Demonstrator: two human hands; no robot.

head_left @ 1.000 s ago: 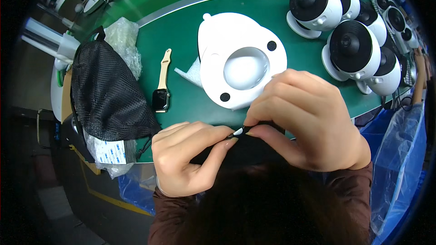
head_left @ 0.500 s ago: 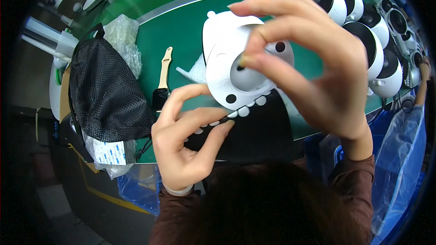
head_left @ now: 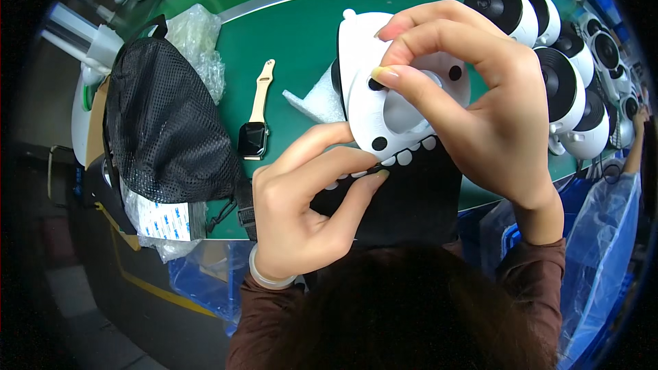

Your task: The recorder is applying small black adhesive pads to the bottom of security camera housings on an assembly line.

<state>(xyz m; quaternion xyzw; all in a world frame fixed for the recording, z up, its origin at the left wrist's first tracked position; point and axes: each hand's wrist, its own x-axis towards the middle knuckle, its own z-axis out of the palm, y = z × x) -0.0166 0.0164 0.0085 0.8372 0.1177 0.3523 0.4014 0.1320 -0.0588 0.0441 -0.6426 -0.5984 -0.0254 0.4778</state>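
Note:
A white rounded housing lies bottom up in front of me, with a hollow in its middle. Two black round pads sit on its rim, one at the near side and one at the right. At the left of the rim, thumb and forefinger of my right hand are closed on a third black pad, against the white surface. My left hand pinches the edge of a black sheet just below the housing. White round spots line that edge.
On the left lie a black mesh bag, bubble wrap and a smartwatch. White foam touches the housing's left side. Several white-and-black round devices crowd the right. Blue plastic hangs beyond the bench edge.
My right hand has brought the black pad from over the hollow to the left of the housing's rim. My left hand stays at the sheet's edge. The whole view has shifted slightly.

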